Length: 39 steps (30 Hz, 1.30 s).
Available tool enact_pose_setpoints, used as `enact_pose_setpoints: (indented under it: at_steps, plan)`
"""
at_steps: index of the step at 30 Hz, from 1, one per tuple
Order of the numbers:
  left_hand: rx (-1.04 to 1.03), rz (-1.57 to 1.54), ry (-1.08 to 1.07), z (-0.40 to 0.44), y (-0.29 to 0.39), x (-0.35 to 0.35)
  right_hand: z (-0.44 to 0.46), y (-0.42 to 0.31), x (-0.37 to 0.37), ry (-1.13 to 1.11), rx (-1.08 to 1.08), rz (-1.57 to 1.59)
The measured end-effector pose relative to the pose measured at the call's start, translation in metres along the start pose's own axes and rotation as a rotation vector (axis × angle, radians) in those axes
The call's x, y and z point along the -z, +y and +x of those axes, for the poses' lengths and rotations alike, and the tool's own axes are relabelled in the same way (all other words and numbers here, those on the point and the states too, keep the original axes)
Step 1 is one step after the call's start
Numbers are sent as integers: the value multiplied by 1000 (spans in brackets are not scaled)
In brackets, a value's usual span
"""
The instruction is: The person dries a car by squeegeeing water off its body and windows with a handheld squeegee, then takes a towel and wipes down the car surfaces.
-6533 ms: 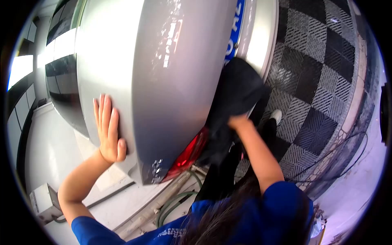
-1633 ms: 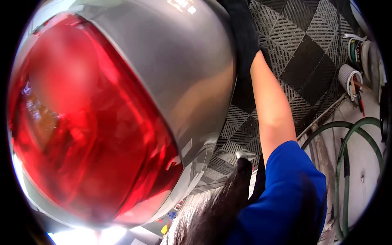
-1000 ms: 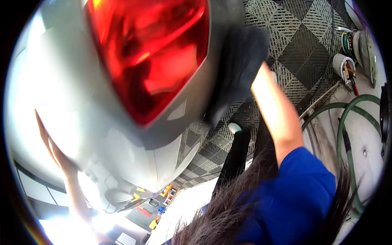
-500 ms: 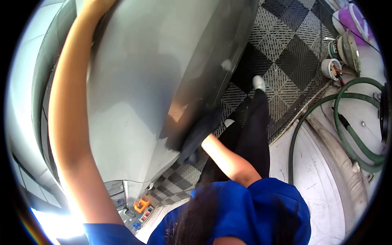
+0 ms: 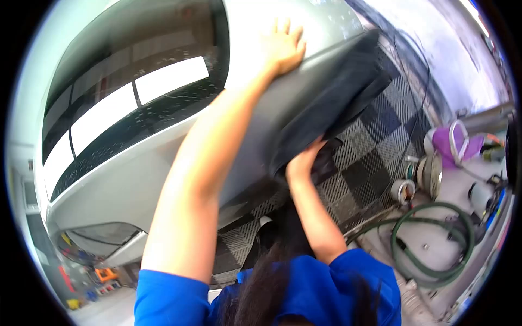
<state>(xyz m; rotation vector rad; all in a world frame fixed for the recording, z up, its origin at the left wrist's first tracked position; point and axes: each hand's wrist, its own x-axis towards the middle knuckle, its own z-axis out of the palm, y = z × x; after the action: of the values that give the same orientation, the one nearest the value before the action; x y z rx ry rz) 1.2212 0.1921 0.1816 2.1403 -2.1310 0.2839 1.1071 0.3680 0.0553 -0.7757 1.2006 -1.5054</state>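
Note:
My left hand (image 5: 285, 50) lies flat with its fingers spread on the pale, shiny panel of a silver-grey car (image 5: 125, 193). Lower down, my right hand (image 5: 305, 158) grips the near end of a large black cloth (image 5: 334, 92). The cloth stretches away along the car's side, folded and partly blurred. Its far end reaches near the top right of the panel. Left of my left arm, a dark car window (image 5: 179, 46) carries water drops and bright reflections. Part of my right hand's fingers is hidden by the cloth.
Black and grey floor tiles (image 5: 353, 144) run beside the car. Along the wall on the right are a coiled green hose (image 5: 399, 255), a purple and white bucket (image 5: 443, 146) and a small white tub (image 5: 403, 191). An orange object (image 5: 105, 275) shows at lower left.
My view has shifted, bringing the window into sight. My left hand, cut off at the top before, now shows on the panel. The cloth has moved up and spread out.

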Motion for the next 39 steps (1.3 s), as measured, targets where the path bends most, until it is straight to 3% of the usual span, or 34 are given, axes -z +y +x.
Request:
enact_pose_setpoints:
  at_steps: [1,3,4,5,6,7,8,9,10,11,14,15,17,18,20,22,24,25,26,28,29,30,31,32,33,34,35,36,37,39]
  plan:
    - [-18,-413,75,-4,-17,22,-45,-15,-3,-201,362,-574]
    - [-1,-1020,620,-3,-47,13,-104,-42,2,-820,538,-977]
    - [141,-1007,778,-18,-77,27,-99,-41,3,-939,601,-1010]
    - [289,-852,799,-51,-98,54,-89,-39,4,-1054,646,-1040]
    - [353,-845,812,-88,-130,64,-63,-52,-6,-973,538,-1139]
    - [359,-752,770,-144,-137,105,-20,-24,-7,-903,468,-805]
    - [327,-686,731,-202,-150,145,12,-57,-24,-995,224,-866]
    - [381,-417,691,-267,-161,173,71,-4,-16,-900,1061,-1330]
    - [388,-369,740,-331,-165,194,132,29,-12,-714,1083,-1183]
    - [447,-414,790,-395,-160,209,129,-9,-8,-1050,897,-697]
    - [1016,-149,758,-608,-121,201,92,-42,-97,-730,887,-614]
    - [1172,-177,824,-667,-94,188,64,-53,-120,-719,899,-559]
    - [1680,-182,1027,-773,-17,128,-12,-69,-163,-812,877,-437]
    - [1835,-153,1031,-768,27,119,-42,-83,-176,-869,835,-377]
    - [1826,-361,1026,-813,4,75,-172,-72,-264,-1031,736,-266]
    - [1507,-471,1119,-759,-49,105,-278,-84,-326,-601,1271,-492]
    - [1162,-522,1182,-719,-117,125,-398,-136,-371,-810,1403,-887]
    - [947,-563,1221,-697,-154,143,-446,-116,-405,-729,1255,-359]
    - [738,-554,1238,-678,-182,163,-477,-120,-418,-782,1422,-336]
    - [421,-545,1236,-647,-215,206,-508,-123,-420,-851,1248,-115]
    - [215,-472,1064,-647,-223,220,-494,-115,-402,-859,1241,-83]
    - [144,-423,979,-654,-225,230,-474,-114,-376,-939,1291,-200]
    - [80,-375,892,-674,-224,235,-452,-98,-346,-873,1348,-178]
    - [130,-370,810,-703,-220,221,-416,-82,-306,-910,1334,-310]
    - [237,-405,768,-734,-213,202,-372,-80,-261,-1015,1276,-661]
    - [418,-408,736,-768,-201,181,-330,-54,-227,-922,1054,-582]
    - [653,-479,668,-799,-182,167,-267,0,-190,-749,1039,-776]
    - [938,-574,654,-838,-161,148,-188,71,-159,-481,1319,-1601]
    - [1169,-809,849,-875,-139,126,-143,68,-106,-394,1068,-1598]
    - [1308,-734,846,-888,-117,148,-129,62,-69,-352,874,-1625]
